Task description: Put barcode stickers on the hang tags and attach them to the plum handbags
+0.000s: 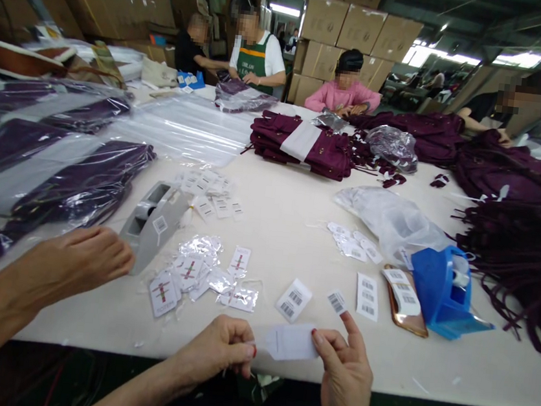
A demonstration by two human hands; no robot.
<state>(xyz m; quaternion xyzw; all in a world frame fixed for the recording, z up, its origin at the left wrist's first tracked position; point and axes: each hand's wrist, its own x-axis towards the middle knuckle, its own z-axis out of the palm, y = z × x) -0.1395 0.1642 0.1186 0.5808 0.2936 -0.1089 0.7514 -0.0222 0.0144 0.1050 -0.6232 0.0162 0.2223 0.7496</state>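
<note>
Low in the middle, over the table's front edge, my left hand (222,350) pinches the left end of a white tag (291,342). My right hand (346,374) grips the tag's right end between thumb and fingers, with a small barcode sticker (336,302) at the tip of its raised finger. Just beyond the tag, a white barcode label (294,300) lies on the table (273,223). Left of it is a loose pile of printed hang tags (189,270). Another barcode strip (367,297) lies to the right.
Another person's hand (88,257) reaches in from the left beside a grey tape dispenser (155,226). A blue dispenser (447,285) stands right, next to a phone (403,303). Purple bags (301,144) and plastic-wrapped ones (49,171) lie farther back; several people work across the table.
</note>
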